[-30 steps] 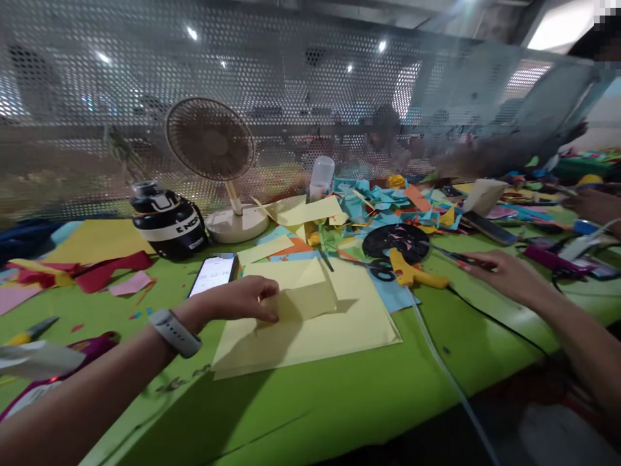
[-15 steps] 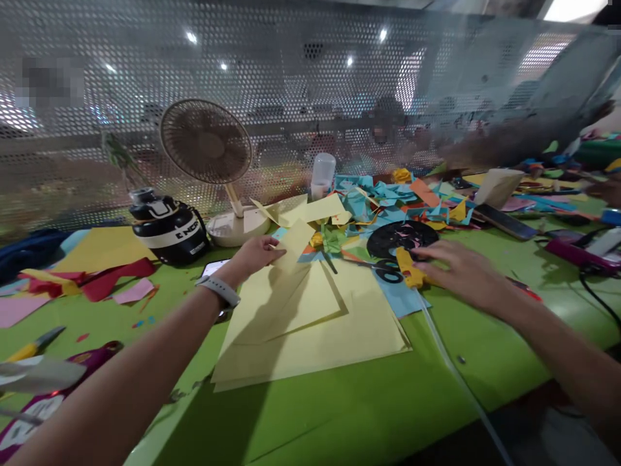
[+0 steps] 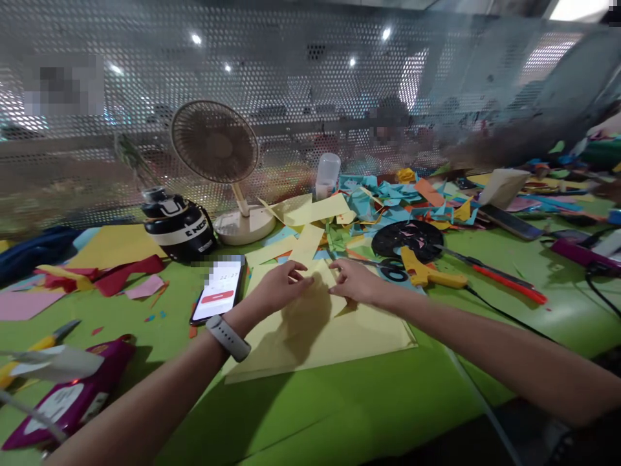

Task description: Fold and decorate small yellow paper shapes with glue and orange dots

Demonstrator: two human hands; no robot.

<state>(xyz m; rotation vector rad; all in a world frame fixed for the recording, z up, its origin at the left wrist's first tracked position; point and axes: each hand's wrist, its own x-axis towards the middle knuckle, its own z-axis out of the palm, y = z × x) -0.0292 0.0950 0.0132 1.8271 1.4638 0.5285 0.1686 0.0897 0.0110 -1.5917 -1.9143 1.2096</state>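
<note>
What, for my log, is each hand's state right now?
Left hand: partly curled at yellow paper; grip unclear.
Right hand: partly curled there too; grip unclear.

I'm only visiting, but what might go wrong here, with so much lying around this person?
The yellow glue gun lies close to the right grip; if hot, it might burn skin, though heat can't be seen.
The fan stands beyond the yellow paper at the left grip; if running, it might shift loose pieces.
</note>
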